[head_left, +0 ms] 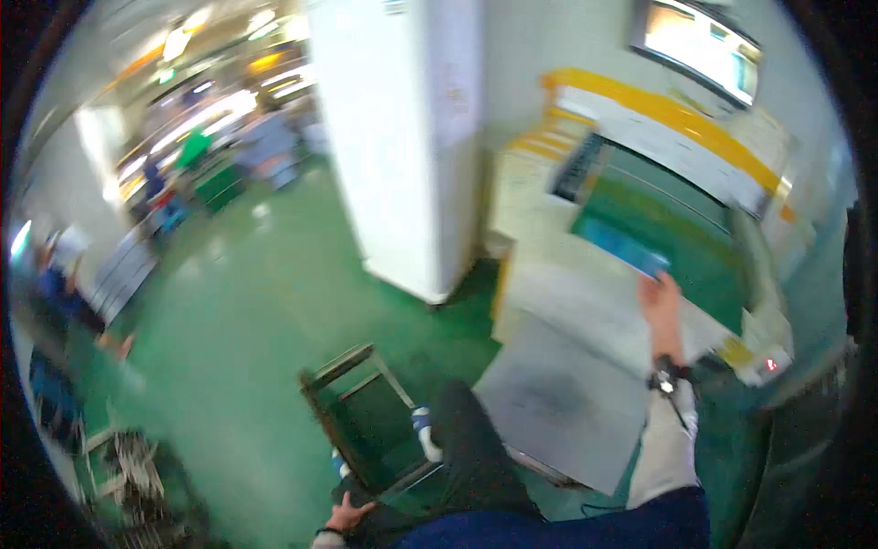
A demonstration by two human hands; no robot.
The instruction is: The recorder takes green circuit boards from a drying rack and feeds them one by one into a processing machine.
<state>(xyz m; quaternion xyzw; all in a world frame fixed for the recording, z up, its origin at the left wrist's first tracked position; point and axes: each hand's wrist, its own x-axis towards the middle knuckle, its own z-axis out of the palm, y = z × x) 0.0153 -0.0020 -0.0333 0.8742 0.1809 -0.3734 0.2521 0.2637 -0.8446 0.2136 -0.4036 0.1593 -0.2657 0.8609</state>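
1. Now, along the lower edge, resting against dark trousers (476,457) with the left grip (347,514), loosely opened with parted fingers.
2. Just past there, with blue-and-white footwear (423,434) beside a low frame (322,414) on the green floor (229,302); cannot tell whether touching it.
3. To the right, reaching forward alongside a grey sheet (567,403) in a light sleeve (663,448), with a dark watch (667,377) at the wrist.
4. Farther along, pinching the right-hand end of a blue flat piece (622,247) in the right grip (660,291); cannot tell its kind, given the blur.
5. Around that piece, showing a green area (695,265) bordered by a white surface (535,279); cannot tell whether lifted or resting there.
6. Farther back, ending in a yellow-topped board (677,123), beneath a lit screen (702,50) on the wall.
7. Left of that, rising tall and white in a pillar (393,137).
8. Farthest off, blurring into brightly lit work stations (219,178), with a person (64,284) toward the left rim.
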